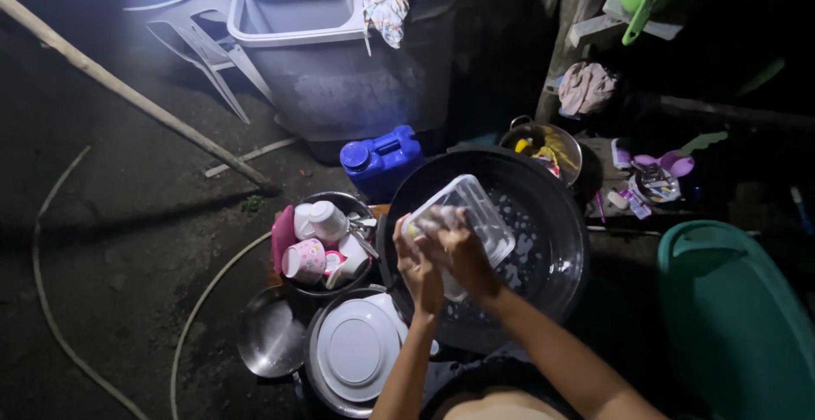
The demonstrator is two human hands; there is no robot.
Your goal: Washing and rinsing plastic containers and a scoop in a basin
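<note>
Both hands, left [418, 269] and right [461, 253], grasp a clear tub [469, 213] over the soapy basin [567, 235], so drips fall inside.

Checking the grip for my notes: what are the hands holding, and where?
Both hands, left hand and right hand, hold a clear plastic container at its near end.

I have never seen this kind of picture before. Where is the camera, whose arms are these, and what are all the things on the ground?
There is no machine here. The single picture comes from a camera worn on a person's head, looking down at their own arms. The left hand and right hand both hold a clear plastic container over a big dark basin with soapy water. Beside it, on the ground, a bowl of cups, white plates, and a blue jug. A teal tub stands at the right.
</note>
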